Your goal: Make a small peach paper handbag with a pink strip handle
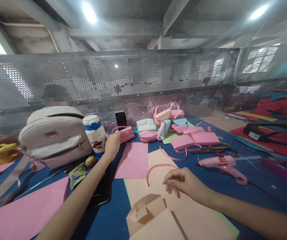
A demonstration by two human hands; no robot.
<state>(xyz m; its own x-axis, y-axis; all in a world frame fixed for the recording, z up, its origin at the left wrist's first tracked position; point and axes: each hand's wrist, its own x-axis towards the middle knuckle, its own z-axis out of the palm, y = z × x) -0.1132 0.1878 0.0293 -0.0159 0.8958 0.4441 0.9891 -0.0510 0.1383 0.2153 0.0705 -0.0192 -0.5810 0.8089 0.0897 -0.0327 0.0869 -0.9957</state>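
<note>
My left hand (113, 145) stretches forward beside the white and blue water bottle (95, 135). Its fingers are closed at the left end of a small pink paper bag (126, 134) with a thin handle, near a propped phone (121, 119). Over the peach paper sheets (193, 213), my right hand (182, 181) hovers with loosely bent fingers apart and nothing in them. A curved pink paper strip (155, 166) lies just left of that hand. Below it stands a partly folded peach paper piece (147, 213), cut off by the lower edge.
Several pink paper bags (182, 142) sit at the back. Right of them are scissors (208, 149) and a pink glue gun (223, 163) with a cord. A white backpack (56, 136), a snack packet (77, 175) and pink sheets (28, 213) occupy the left.
</note>
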